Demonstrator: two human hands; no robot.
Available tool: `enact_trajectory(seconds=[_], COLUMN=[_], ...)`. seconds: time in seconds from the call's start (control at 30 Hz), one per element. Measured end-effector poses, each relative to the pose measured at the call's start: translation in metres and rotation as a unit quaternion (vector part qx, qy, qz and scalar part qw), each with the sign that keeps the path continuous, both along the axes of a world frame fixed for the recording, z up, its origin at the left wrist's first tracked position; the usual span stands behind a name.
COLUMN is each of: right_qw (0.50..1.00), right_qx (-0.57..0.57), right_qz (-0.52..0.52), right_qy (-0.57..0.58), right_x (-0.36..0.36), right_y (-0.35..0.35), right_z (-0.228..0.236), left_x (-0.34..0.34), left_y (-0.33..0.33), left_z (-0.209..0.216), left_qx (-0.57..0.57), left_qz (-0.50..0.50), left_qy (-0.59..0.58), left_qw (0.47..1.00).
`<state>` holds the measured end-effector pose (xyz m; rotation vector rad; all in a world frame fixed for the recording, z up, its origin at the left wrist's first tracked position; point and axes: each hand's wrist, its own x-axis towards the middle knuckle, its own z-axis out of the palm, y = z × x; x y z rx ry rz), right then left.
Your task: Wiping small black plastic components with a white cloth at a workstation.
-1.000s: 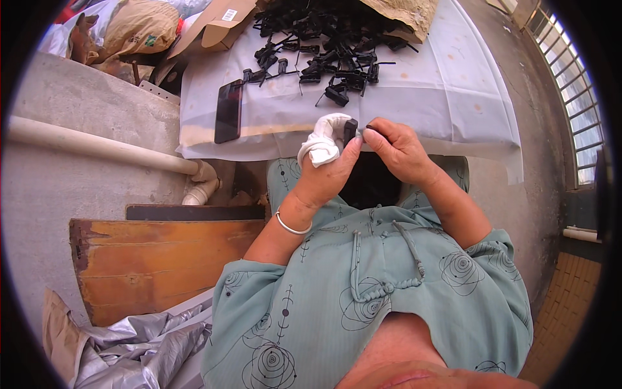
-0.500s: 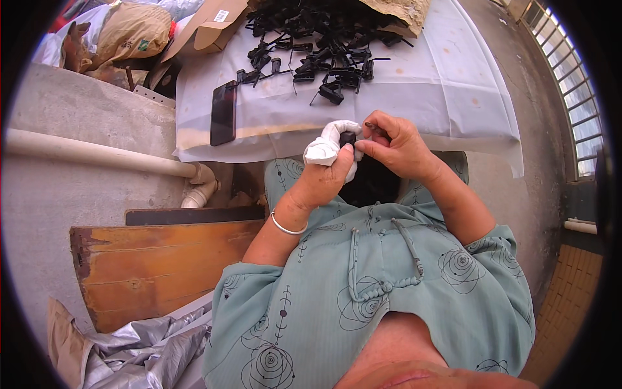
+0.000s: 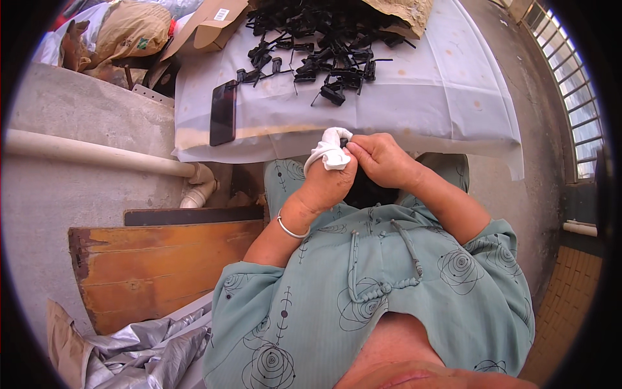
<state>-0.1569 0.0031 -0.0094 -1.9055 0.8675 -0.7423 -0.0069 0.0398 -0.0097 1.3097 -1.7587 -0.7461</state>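
Note:
My left hand (image 3: 329,183) is closed, a white cloth (image 3: 330,154) wrapped round its fingers. A small black part (image 3: 344,142) shows between the cloth and my right fingers; its exact kind is hidden. My right hand (image 3: 387,159) is closed and pressed against the left one, its thumb and fingers pinched at the black part. Both hands meet just off the near edge of the table (image 3: 427,107), above my lap. Farther back on the table lies a loose heap of similar black plastic parts (image 3: 332,94) with thin protruding strips.
A dark phone (image 3: 223,115) lies at the table's left side. Behind it are an open cardboard box (image 3: 206,26) and stuffed bags (image 3: 133,35). A pale pipe (image 3: 97,152) runs along the left wall, above a worn wooden board (image 3: 168,259). A barred window (image 3: 573,84) stands right.
My right hand has closed in and moved slightly down against the black part. My left hand has turned, bringing the cloth over its fingers and hiding more of the part.

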Motion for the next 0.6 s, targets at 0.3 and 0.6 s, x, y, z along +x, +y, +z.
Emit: enact_trajectory(seconds=[0.3, 0.6], right_qw=[0.997, 0.996], right_qx=[0.045, -0.091], right_qz=[0.049, -0.02], right_qy=[0.028, 0.011], right_x=[0.001, 0.022], right_y=[-0.013, -0.005], right_z=[0.019, -0.004], left_x=[0.005, 0.008], left_y=[-0.002, -0.004], left_z=[0.002, -0.012], left_qx=[0.125, -0.025], left_qz=[-0.006, 0.017], left_qy=[0.149, 0.041], left_qw=[0.981, 0.999])
